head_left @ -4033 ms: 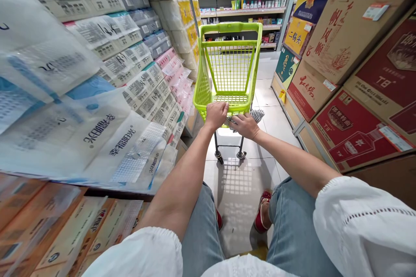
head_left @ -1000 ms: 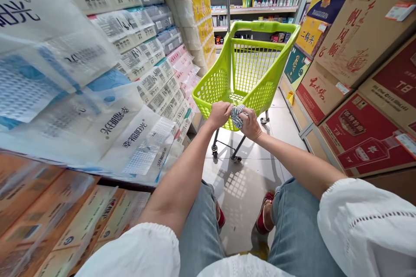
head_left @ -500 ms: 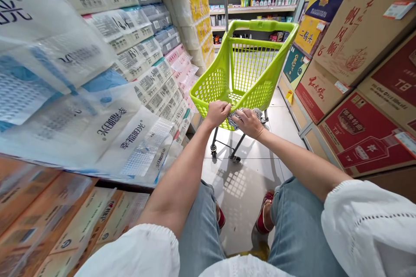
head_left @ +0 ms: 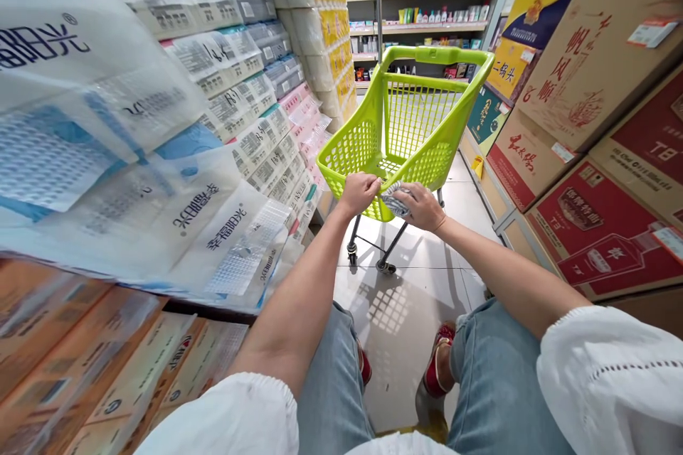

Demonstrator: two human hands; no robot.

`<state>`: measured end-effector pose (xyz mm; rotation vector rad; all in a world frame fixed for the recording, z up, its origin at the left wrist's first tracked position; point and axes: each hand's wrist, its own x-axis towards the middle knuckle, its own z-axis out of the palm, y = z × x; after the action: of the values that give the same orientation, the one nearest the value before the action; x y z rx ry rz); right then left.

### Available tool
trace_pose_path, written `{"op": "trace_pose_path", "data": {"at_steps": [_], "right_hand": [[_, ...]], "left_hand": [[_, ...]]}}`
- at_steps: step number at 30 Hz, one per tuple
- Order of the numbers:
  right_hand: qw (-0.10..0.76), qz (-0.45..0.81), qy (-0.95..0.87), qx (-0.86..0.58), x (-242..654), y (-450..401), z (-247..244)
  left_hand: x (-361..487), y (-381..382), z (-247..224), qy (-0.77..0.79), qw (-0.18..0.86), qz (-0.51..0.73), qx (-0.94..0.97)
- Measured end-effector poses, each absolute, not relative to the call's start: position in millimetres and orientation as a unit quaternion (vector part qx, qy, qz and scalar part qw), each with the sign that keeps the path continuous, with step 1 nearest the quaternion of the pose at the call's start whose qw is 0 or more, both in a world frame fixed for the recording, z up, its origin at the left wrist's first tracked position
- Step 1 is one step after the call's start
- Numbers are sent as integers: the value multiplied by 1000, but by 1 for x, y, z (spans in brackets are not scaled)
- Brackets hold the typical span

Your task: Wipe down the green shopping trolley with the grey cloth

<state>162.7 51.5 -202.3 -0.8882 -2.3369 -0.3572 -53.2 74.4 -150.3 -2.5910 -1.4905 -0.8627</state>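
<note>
A bright green plastic shopping cart (head_left: 427,108) on dark legs stands in the aisle in front of me. My left hand (head_left: 361,193) is closed round the cart's near rim. Just to its right, my right hand (head_left: 421,206) has its fingers wrapped over a grey-and-white striped cloth (head_left: 393,199), which lies against the outer side of the same rim. Part of the cloth is hidden under the fingers. Through the mesh, the inside of the basket shows no goods.
Tissue packs (head_left: 213,217) are stacked close on the left above orange packages (head_left: 80,355). Cardboard boxes (head_left: 602,227) line the right side. Shelves with small bottles (head_left: 427,28) stand beyond the cart, and a thin metal pole (head_left: 378,0) rises behind it.
The view has shifted slightly, so the cart appears lower and further right. My right hand has slid a little right and down, and more of the cloth shows between my hands.
</note>
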Motion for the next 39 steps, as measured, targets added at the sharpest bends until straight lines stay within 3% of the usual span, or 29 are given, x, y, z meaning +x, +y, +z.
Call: {"op": "trace_pose_path", "data": {"at_steps": [3,6,11,23,33,39], "right_hand": [[396,-122,-823,-388,159,53,-169],[431,-99,-795,-415,145,59,-148],[391,-58,-824,-405,131,70,-142],[396,-52,-787,-470,169,91,-134],[378,-56,-786,-487,146,77,-132],[384,-77,-760,-520,122,59,-133]], "left_hand": [[-47,67,-145,-499,29,-265,-824],[-29,56,-139,-537,64,-250,-803],[-5,48,-142,-619,46,-241,-746],[-12,50,-155,-529,25,-331,-781],[-45,54,-150,-495,-6,-327,-805],[-42,54,-142,-535,48,-284,-795]]}}
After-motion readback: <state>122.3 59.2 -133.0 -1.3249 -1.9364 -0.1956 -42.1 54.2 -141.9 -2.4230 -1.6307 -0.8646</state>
